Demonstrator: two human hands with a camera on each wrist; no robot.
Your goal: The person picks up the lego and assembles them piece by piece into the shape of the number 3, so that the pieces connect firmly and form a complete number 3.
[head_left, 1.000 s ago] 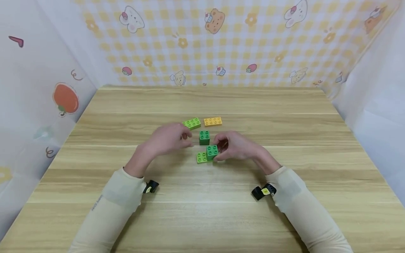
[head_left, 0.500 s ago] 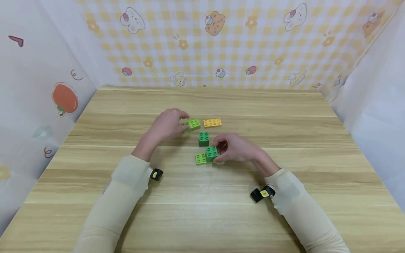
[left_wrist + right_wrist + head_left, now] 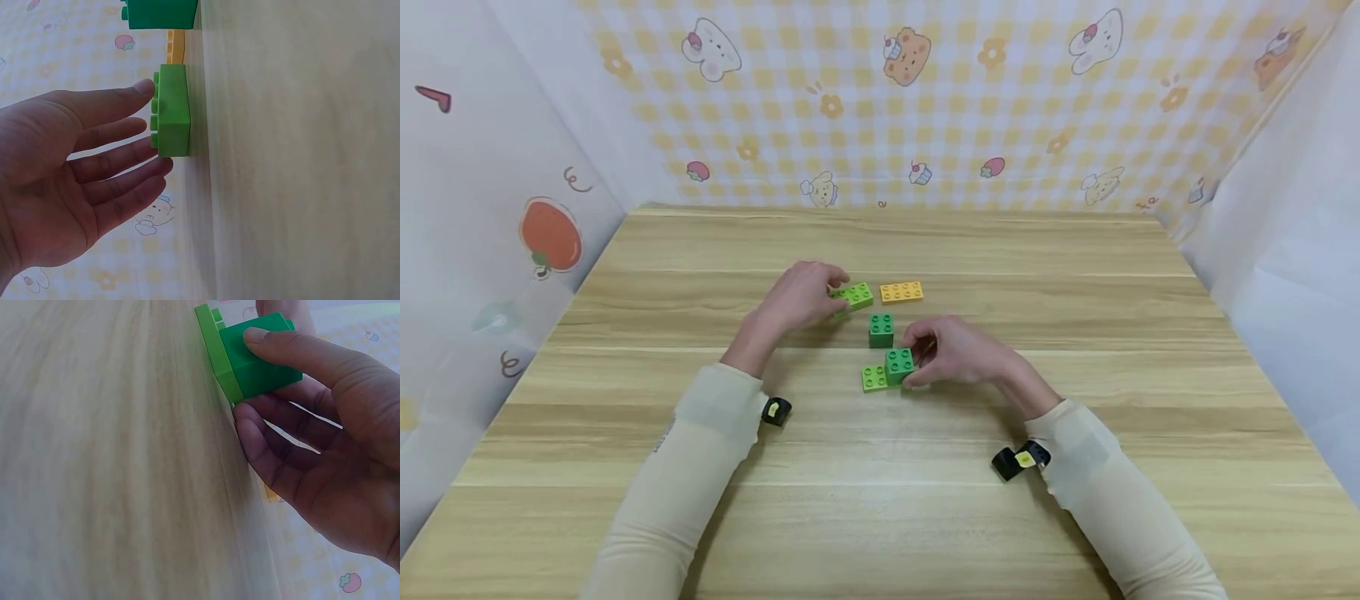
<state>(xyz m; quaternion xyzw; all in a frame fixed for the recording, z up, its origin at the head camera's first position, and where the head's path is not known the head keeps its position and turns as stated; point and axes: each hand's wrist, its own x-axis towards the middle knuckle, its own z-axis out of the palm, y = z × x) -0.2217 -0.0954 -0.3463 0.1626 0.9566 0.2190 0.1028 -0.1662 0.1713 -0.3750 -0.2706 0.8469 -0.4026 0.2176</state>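
Note:
My left hand [image 3: 801,296] is at the left end of a light green building brick [image 3: 855,297] on the table. In the left wrist view its fingers are loosely extended beside this brick [image 3: 174,111], the thumb near its studs; whether they touch it is hard to tell. My right hand [image 3: 958,350] pinches a dark green square brick [image 3: 899,367] between thumb and fingers. That brick sits on the right part of a flat light green brick [image 3: 874,379], as the right wrist view of the flat brick [image 3: 217,356] also shows.
Another dark green square brick [image 3: 882,331] stands between the hands, just behind the stacked pair. Beyond it lies a yellow-orange brick [image 3: 901,292], right of the light green one. A patterned cloth [image 3: 955,108] rises along the back edge of the wooden table [image 3: 880,500].
My left hand has moved away from near the middle dark green brick, back and up to the light green brick's left end. The right hand keeps its hold on the stacked dark green brick.

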